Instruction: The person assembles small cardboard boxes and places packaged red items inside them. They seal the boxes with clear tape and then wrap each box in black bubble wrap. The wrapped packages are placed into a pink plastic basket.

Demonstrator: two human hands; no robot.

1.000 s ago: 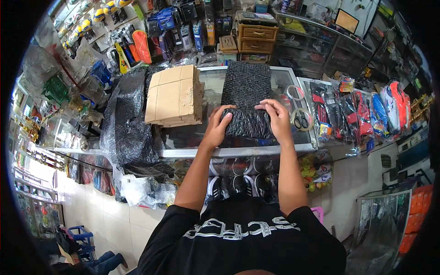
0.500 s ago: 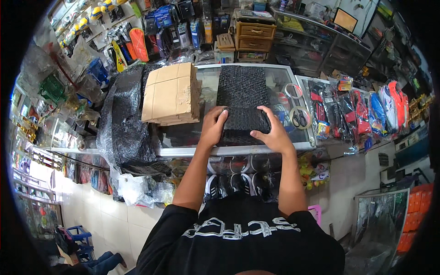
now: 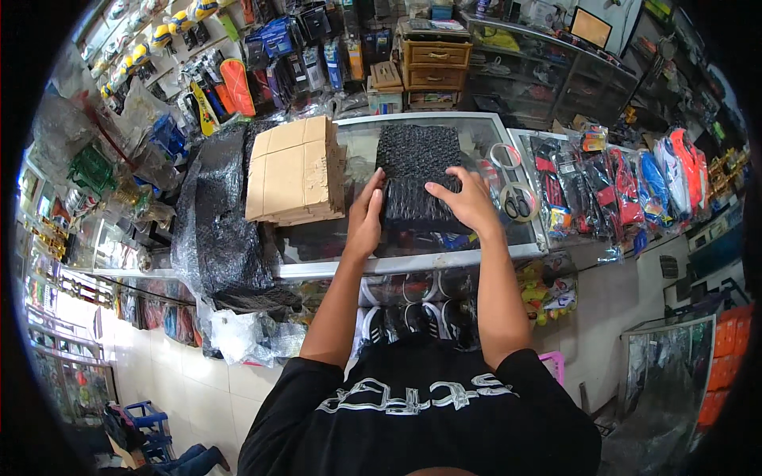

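Black bubble wrap lies on the glass counter, its near part folded into a thick rectangular bundle. My left hand grips the bundle's left side, fingers along the edge. My right hand is on the upper right of the bundle, thumb over the top and fingers curled at the far edge. Right of it lie a roll of tape and another roll with black-handled scissors. A stack of flattened brown cardboard sits to the left.
A long pile of bubble wrap drapes over the counter on the left. Packaged sports goods cover the right section. A wooden drawer unit stands behind. A person's legs show at the lower left near blue stools.
The flat part of the wrap is shorter, with the bundle folded a little farther from me. Both hands have shifted up along it, and my right thumb has moved onto the top.
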